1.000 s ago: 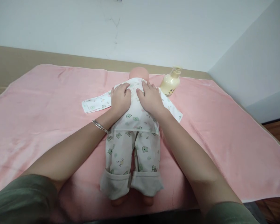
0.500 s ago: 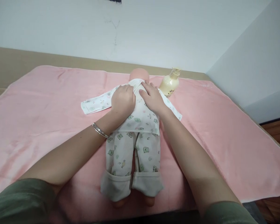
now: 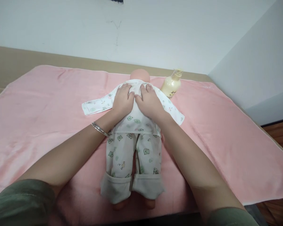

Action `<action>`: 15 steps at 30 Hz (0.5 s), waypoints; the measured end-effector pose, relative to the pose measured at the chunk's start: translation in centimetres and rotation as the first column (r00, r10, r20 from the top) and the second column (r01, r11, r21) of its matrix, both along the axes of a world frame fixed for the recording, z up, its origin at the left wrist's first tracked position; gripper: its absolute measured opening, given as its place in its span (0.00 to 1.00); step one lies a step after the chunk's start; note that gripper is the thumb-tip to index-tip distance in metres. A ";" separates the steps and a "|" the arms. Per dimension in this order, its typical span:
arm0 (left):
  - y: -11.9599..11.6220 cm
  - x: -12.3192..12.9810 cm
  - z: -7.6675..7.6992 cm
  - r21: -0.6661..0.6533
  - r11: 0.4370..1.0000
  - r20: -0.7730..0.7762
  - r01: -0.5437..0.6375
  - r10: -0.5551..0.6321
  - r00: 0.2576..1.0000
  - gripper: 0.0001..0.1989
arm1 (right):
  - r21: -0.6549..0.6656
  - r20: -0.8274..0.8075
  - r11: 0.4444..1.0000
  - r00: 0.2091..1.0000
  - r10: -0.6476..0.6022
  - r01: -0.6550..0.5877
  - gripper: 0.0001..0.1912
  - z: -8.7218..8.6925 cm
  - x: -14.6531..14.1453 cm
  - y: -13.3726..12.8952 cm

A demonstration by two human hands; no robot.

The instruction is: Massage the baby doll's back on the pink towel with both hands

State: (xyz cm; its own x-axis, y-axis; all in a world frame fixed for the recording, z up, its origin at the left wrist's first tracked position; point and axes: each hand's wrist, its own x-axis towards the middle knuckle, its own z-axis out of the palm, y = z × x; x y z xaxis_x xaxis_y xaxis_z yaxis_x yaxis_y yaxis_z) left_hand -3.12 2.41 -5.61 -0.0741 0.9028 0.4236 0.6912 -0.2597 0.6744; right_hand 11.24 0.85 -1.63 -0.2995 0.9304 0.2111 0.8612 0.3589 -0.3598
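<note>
A baby doll (image 3: 140, 75) lies on a pink blanket (image 3: 49, 119), its head away from me and its feet toward me. It wears a white printed top (image 3: 136, 122) and matching trousers (image 3: 122, 153) with grey turned-up cuffs; no facial features show. My left hand (image 3: 123, 101) rests with its fingers extended on the left of the doll's upper torso. Opposite it, my right hand (image 3: 149, 101) lies on the right side, fingers stretched toward the doll's neck. The two thumbs point inward and nearly meet. Neither hand holds anything, and both touch the top's cloth.
A pale yellow pump bottle (image 3: 172, 84) leans or stands beside the doll's right-hand sleeve, near the back edge. Behind the blanket runs a tan wooden edge (image 3: 85, 62) against a white wall (image 3: 61, 25). A second wall (image 3: 257, 69) rises at the right.
My left hand has gone from curled fingers to fingers laid out on the top. My right hand has shifted slightly left and toward me, its fingers still on the cloth.
</note>
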 end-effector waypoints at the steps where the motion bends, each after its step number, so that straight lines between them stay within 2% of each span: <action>1: -0.3 0.2 0.3 -0.003 1.000 -0.028 -0.011 0.011 1.000 0.27 | -0.029 -0.037 0.999 0.999 0.027 -0.028 0.37 0.0 0.7 0.8; 5: -2.3 1.9 1.3 -0.060 0.996 -0.154 -0.059 0.049 0.987 0.30 | -0.077 -0.120 0.994 0.991 0.063 -0.072 0.39 -0.3 2.3 3.0; 8: -3.1 2.8 1.5 -0.083 0.996 -0.178 -0.039 0.023 0.984 0.30 | -0.049 -0.092 0.997 0.994 0.050 -0.055 0.36 -0.1 2.1 2.6; 10: -2.5 2.5 1.3 -0.088 0.996 -0.146 -0.006 -0.007 0.989 0.30 | -0.033 -0.051 0.999 0.998 0.025 -0.026 0.33 0.5 1.4 1.4; 13: -0.5 0.7 0.7 -0.094 0.995 -0.048 0.047 -0.051 0.997 0.29 | -0.003 0.061 0.998 0.996 -0.068 0.068 0.29 1.5 0.0 -1.0; 15: 0.8 -0.4 0.6 -0.061 0.995 0.019 0.081 -0.080 0.997 0.28 | 0.032 0.153 0.995 0.984 -0.093 0.090 0.25 1.9 -0.8 -2.3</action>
